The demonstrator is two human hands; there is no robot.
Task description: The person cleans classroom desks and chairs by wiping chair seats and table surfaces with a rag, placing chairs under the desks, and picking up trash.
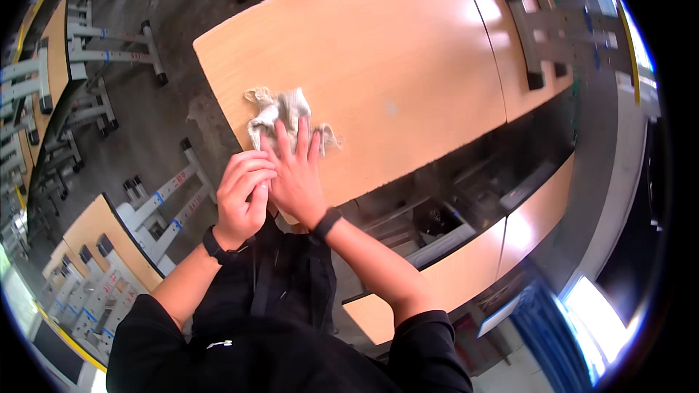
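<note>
A crumpled off-white knit cloth (295,103) with frayed edges lies near the corner of a wood-grain desktop (355,65). My right hand (297,183) rests flat on the cloth, its fingers spread. Beside it, my left hand (243,194) is loosely curled, with the fingertips against the thumb side of my right hand. Nothing shows in the left hand, and it hides my right thumb. Each wrist wears a black band.
Another desktop (453,278) runs along the right, past a dark gap holding desk frames. Upturned desks with grey metal legs (180,196) stand at the left. An upturned bench-like leg frame (524,38) rests on the far desktop. Blue curtain (546,333) hangs at lower right.
</note>
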